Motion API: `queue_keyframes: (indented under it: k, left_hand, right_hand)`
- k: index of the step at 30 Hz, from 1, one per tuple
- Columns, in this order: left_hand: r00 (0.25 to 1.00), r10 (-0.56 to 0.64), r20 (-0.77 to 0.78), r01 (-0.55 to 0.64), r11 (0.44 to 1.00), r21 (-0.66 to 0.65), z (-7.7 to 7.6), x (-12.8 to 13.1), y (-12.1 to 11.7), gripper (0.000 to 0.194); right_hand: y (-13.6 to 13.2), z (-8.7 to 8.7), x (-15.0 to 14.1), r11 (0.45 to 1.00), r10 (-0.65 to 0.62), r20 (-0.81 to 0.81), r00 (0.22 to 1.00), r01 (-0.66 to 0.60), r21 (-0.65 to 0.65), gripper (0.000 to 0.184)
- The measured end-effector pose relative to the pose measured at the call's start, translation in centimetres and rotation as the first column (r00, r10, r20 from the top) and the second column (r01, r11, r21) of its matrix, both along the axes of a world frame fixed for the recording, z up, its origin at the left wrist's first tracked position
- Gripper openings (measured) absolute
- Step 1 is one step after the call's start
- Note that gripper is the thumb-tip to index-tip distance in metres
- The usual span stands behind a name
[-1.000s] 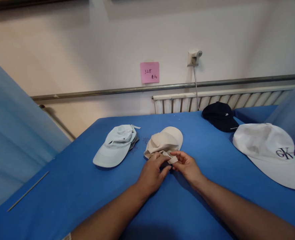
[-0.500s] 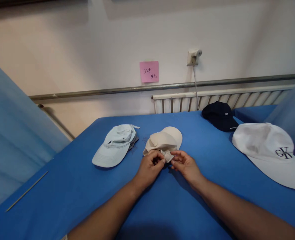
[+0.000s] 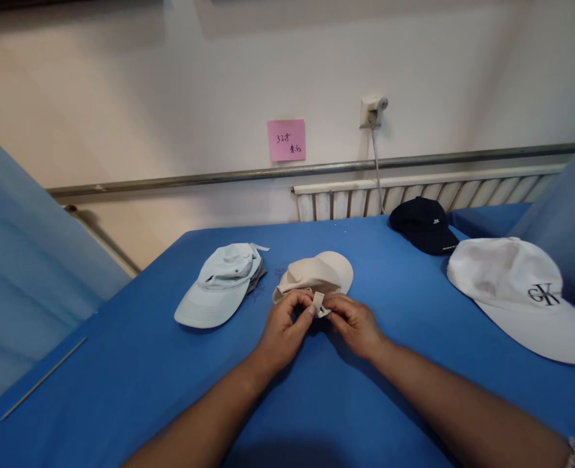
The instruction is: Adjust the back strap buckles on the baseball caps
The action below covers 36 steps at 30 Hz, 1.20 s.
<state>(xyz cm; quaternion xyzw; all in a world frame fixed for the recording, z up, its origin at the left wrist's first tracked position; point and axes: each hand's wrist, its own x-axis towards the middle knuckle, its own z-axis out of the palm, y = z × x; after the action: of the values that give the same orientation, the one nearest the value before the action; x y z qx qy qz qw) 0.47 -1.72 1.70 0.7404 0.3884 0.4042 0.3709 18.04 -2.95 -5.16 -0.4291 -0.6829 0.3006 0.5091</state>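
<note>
A beige baseball cap (image 3: 311, 273) lies on the blue-covered table, its brim pointing away from me and to the right. My left hand (image 3: 287, 328) pinches the cap's back strap (image 3: 318, 301) between thumb and fingers, and the strap's free end sticks up. On the other side of the strap, my right hand (image 3: 354, 324) is closed on the cap's back edge near the buckle. The fingertips of both hands almost meet, and they partly hide the buckle.
Left of the beige cap sits a pale mint cap (image 3: 221, 283) over a grey one (image 3: 258, 278). A navy cap (image 3: 422, 224) and a white cap (image 3: 509, 279) lie to the right. A thin stick (image 3: 43, 378) lies at the left. Behind the table are a metal rail (image 3: 219, 177) and a radiator (image 3: 355, 201).
The strap's end, earlier lying flat between my hands, now stands up by my left thumb. My fingers have shifted their grip at the back of the cap. The view has turned slightly right.
</note>
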Motion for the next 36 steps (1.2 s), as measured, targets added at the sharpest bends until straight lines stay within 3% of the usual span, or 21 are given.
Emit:
queue_keyframes:
  k: [7, 10, 14, 18, 22, 27, 33, 36]
  left_hand:
    - [0.993, 0.097, -0.074, -0.104, 0.99, -0.099, -1.4, -0.1, 1.2, 0.017]
    - [0.985, 0.137, -0.103, -0.146, 0.986, -0.085, -1.6, -0.1, 1.3, 0.018]
    - [0.97, 0.137, -0.2, -0.142, 0.99, -0.011, -1.7, -0.1, 1.0, 0.021]
    - [0.96, 0.132, -0.249, -0.129, 0.991, 0.027, -1.7, -0.4, 1.1, 0.023]
    - [0.968, 0.069, -0.24, -0.078, 0.997, -0.028, -2.0, -0.6, 1.4, 0.022]
    - [0.98, 0.015, -0.197, -0.026, 0.998, -0.051, -1.9, -0.3, 1.2, 0.022]
    - [0.931, 0.002, -0.365, 0.049, 0.99, 0.129, -1.7, -0.3, 0.4, 0.03]
    - [0.888, 0.035, -0.458, 0.077, 0.971, 0.224, -1.8, -0.2, 0.2, 0.022]
  right_hand:
    - [0.1, 1.0, 0.8, 0.994, 0.047, 0.158, 0.986, -0.031, -0.105, 0.017]
    - [-0.3, 1.1, 0.7, 1.0, 0.018, 0.309, 0.951, -0.013, -0.02, 0.041]
    - [-0.7, 1.0, 0.4, 0.989, -0.08, 0.419, 0.905, 0.02, 0.146, 0.033]
    - [-0.8, 1.2, 0.4, 0.982, -0.086, 0.403, 0.911, 0.01, 0.187, 0.026]
    - [-0.6, 1.4, 0.6, 0.982, -0.055, 0.332, 0.942, -0.009, 0.19, 0.015]
    - [-0.3, 1.3, 0.8, 0.984, -0.058, 0.245, 0.968, 0.015, 0.175, 0.016]
    - [-0.2, 1.1, 0.7, 0.989, -0.025, 0.216, 0.976, -0.008, 0.15, 0.018]
    - [-0.2, 1.2, 0.7, 0.992, -0.007, 0.209, 0.978, -0.02, 0.126, 0.021]
